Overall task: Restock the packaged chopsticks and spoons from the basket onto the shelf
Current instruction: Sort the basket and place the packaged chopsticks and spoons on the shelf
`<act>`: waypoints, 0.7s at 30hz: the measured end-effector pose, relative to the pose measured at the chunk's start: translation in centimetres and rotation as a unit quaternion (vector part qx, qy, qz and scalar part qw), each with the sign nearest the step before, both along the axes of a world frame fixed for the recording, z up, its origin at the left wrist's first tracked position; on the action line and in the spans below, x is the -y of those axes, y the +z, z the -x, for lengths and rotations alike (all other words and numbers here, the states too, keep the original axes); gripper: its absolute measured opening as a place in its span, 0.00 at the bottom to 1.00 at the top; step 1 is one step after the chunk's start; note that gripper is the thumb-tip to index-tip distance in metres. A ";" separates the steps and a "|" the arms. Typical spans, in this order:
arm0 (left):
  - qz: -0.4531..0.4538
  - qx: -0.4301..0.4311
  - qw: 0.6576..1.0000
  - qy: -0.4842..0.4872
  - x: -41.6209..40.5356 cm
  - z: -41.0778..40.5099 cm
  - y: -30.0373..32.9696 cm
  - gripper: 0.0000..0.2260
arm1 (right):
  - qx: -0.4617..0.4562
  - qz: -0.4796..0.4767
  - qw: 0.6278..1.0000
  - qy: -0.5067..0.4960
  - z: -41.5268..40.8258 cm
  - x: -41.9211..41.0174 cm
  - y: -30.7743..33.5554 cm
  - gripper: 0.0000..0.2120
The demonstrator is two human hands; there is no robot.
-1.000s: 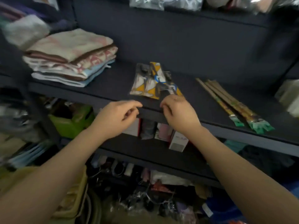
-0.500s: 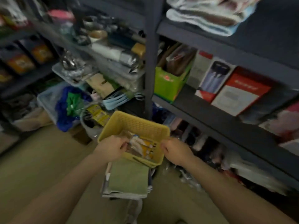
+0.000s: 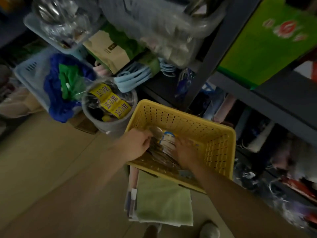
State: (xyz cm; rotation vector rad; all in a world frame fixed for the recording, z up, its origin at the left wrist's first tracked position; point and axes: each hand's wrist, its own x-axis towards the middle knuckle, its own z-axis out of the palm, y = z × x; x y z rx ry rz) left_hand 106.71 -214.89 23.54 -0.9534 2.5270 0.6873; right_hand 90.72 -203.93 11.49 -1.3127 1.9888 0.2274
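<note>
A yellow perforated basket (image 3: 216,142) rests low in front of the dark shelving (image 3: 260,97). Inside it lies a pile of clear-wrapped utensil packs (image 3: 165,140), one with a blue and white card. Both of my hands are down inside the basket. My left hand (image 3: 135,145) curls its fingers on the left edge of the top pack. My right hand (image 3: 186,152) lies on the packs' right side, fingers spread and blurred, so its hold is unclear.
The basket sits on a stack of folded green towels (image 3: 163,204). A grey bucket (image 3: 113,125) of yellow-labelled packs and a pale blue crate (image 3: 32,74) of blue and green cloth stand to the left. A green box (image 3: 267,42) sits on the shelf at upper right.
My view swung from the upper shelf, where packs lie, down to the basket. Both hands left the shelf edge and went into the basket onto the packs.
</note>
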 end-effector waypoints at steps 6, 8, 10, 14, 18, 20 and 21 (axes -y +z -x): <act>-0.059 0.052 0.997 0.006 1.0 2.5 -3.4 0.15 | -0.052 -0.004 0.998 0.043 0.8 0.6 -1.9 0.28; -0.061 0.066 0.996 -0.020 0.5 3.2 -4.4 0.15 | -0.065 -0.008 0.997 0.051 0.7 0.8 -1.8 0.22; -0.052 0.099 0.992 -0.065 -0.1 3.6 -5.2 0.13 | -0.074 -0.025 0.995 0.059 1.0 1.2 -1.1 0.17; -0.025 0.190 0.972 -0.133 -0.8 3.6 -6.8 0.15 | -0.083 -0.081 0.992 0.049 3.3 1.5 1.1 0.08; 0.050 0.215 0.949 -0.225 -1.4 4.2 -7.9 0.20 | -0.060 -0.073 0.995 0.013 4.5 0.3 3.2 0.10; 0.081 0.216 0.935 -0.269 -1.8 4.6 -8.5 0.20 | -0.062 -0.046 0.997 -0.005 4.6 -0.2 4.2 0.13; 0.089 0.218 0.929 -0.285 -2.0 4.7 -8.9 0.21 | -0.055 -0.047 0.997 -0.010 4.7 -0.3 4.7 0.13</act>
